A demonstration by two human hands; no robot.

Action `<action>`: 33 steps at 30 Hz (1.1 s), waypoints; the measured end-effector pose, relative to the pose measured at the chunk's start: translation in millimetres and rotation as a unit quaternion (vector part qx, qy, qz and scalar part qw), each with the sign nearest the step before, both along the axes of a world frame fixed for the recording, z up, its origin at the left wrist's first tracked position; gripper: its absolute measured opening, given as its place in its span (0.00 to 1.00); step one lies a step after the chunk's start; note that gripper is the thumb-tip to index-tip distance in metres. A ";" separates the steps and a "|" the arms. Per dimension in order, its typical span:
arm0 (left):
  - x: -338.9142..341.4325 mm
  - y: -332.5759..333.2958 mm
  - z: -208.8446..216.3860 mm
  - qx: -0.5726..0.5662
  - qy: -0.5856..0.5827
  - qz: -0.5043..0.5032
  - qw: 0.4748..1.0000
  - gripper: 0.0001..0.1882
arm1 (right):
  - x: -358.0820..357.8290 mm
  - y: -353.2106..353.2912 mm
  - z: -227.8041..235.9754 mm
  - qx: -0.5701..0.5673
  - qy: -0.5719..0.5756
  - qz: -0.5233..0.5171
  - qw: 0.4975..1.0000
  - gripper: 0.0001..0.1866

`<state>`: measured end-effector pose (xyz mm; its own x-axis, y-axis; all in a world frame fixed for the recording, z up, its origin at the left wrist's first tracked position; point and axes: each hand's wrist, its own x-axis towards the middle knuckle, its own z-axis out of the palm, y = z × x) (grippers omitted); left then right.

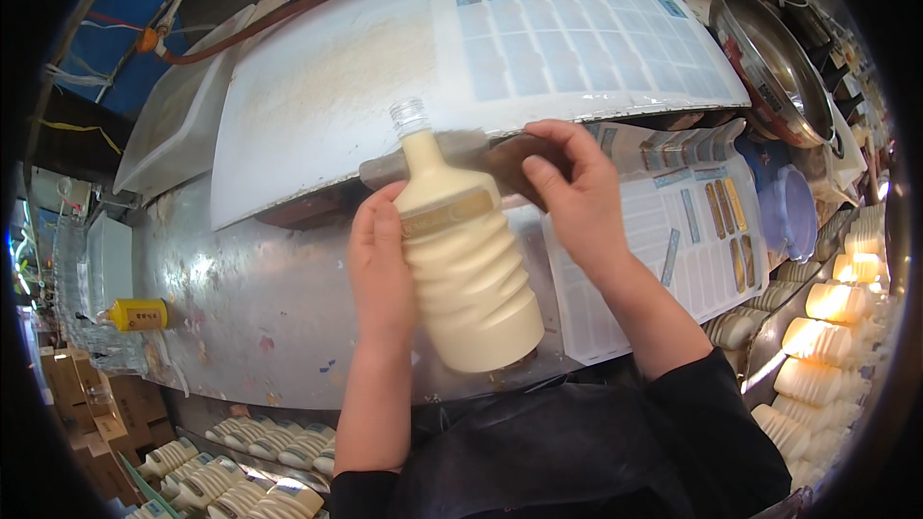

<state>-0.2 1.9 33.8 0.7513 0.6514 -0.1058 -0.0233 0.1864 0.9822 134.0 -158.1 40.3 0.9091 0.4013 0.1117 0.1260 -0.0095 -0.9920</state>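
A cream-coloured bottle (471,279) with wavy ribbed sides and a clear threaded neck lies slanted before me, its neck pointing away. Across its shoulder runs a narrow gold-brown label strip (448,214). My left hand (383,264) is closed on the bottle's left side. Between thumb and fingers, my right hand (580,197) pinches a dark brown flat piece (524,165), just right of the bottle's shoulder; its exact kind is not clear. Partly behind the bottle's neck sits a greyish flat pad (385,171).
Beyond the bottle is a white board (336,67) with a sheet of pale blue labels (596,48). At right lie a label sheet (625,269) with gold strips, a metal pan (779,67) and a lilac basin (788,211). A yellow bottle (139,314) stands left. Rows of cream bottles (808,380) flank me.
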 end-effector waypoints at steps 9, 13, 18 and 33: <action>-4.5 -3.0 -2.4 -0.215 -0.149 -0.073 0.962 0.28 | -15.2 9.8 29.6 -0.163 0.036 0.140 0.976 0.26; -4.0 -3.4 -1.6 -0.054 -0.026 -0.058 0.996 0.26 | -17.1 16.9 26.0 -0.149 0.027 0.128 0.980 0.23; -3.0 2.9 -13.5 -0.062 -0.059 -0.065 0.994 0.23 | -18.4 17.3 17.3 -0.109 0.048 0.122 0.985 0.21; -3.2 0.1 -14.8 -0.125 -0.086 -0.055 0.987 0.22 | -19.2 17.9 15.0 -0.082 0.054 0.120 0.988 0.19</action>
<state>-3.4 1.9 19.1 0.8371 0.5345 -0.1168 -0.1525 0.4331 0.8883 114.8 -140.2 55.4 0.7891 0.6108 -0.0654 0.0369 -0.1535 -0.9875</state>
